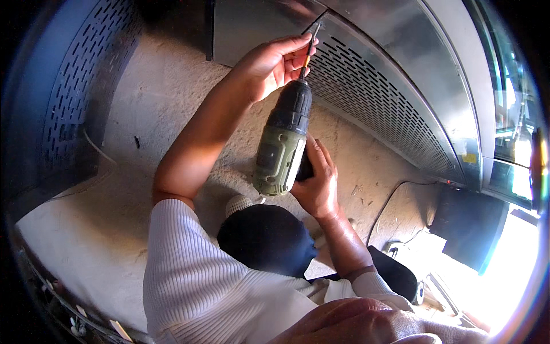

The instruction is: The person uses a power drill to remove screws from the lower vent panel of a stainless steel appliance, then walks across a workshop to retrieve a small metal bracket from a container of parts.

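Observation:
A green and black cordless drill points up and away from me. Its long bit touches the seam at the top edge of a slotted metal panel. My left hand is closed around the bit just ahead of the chuck, fingers pinching it. My right hand grips the drill's handle from the right, below the green body. Both arms wear white ribbed sleeves, the left one pushed up above the elbow.
A second slotted metal panel stands at the left. A rough concrete floor lies between the two panels. A thin cable runs to a black box at the right. A dark rounded shape sits under the drill.

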Demonstrator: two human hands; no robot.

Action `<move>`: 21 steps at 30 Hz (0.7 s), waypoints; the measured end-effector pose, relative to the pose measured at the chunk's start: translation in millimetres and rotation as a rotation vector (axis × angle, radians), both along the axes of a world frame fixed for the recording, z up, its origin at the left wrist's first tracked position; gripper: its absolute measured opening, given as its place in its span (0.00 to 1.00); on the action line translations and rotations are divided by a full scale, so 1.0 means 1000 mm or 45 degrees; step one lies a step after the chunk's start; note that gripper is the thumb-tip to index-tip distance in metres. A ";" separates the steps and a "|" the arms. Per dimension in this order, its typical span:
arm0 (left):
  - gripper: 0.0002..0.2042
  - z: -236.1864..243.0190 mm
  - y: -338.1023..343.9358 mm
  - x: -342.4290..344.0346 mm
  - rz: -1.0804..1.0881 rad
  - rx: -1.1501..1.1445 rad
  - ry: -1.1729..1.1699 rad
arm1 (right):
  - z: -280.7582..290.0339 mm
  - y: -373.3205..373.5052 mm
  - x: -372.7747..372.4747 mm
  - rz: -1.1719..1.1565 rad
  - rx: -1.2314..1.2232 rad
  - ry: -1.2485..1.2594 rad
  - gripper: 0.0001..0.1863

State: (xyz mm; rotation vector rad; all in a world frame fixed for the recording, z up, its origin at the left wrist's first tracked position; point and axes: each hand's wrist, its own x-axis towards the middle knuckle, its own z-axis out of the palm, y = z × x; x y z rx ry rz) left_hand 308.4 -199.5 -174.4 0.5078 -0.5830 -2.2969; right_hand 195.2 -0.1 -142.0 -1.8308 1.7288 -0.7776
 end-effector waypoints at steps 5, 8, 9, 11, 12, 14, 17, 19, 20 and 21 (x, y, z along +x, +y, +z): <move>0.12 0.002 0.004 0.000 0.043 0.015 -0.052 | -0.004 -0.001 0.000 -0.010 -0.027 -0.086 0.44; 0.12 -0.002 0.003 0.001 0.046 -0.018 -0.040 | -0.005 -0.001 0.001 -0.002 -0.050 -0.063 0.43; 0.12 -0.002 -0.001 0.001 0.044 -0.035 -0.034 | -0.005 -0.002 0.000 -0.006 -0.047 -0.087 0.43; 0.12 -0.002 -0.004 0.001 0.060 -0.047 -0.031 | -0.006 -0.003 0.001 -0.015 -0.042 -0.136 0.42; 0.12 -0.001 -0.004 0.001 0.077 -0.041 -0.040 | -0.006 -0.004 -0.001 -0.020 -0.032 -0.111 0.42; 0.11 -0.001 -0.005 0.000 0.103 -0.030 -0.040 | -0.006 -0.007 -0.001 -0.037 -0.006 -0.150 0.43; 0.10 -0.007 -0.002 -0.002 0.172 0.069 -0.075 | -0.008 -0.012 -0.001 -0.047 -0.012 -0.149 0.43; 0.11 -0.018 0.013 -0.006 0.253 0.265 -0.168 | -0.009 -0.014 -0.001 -0.048 -0.027 -0.136 0.43; 0.12 -0.023 0.032 -0.002 0.275 0.077 -0.217 | -0.009 -0.014 -0.002 -0.052 -0.033 -0.130 0.43; 0.14 -0.027 0.051 0.004 0.320 -0.106 -0.275 | -0.008 -0.014 -0.001 -0.050 -0.036 -0.128 0.43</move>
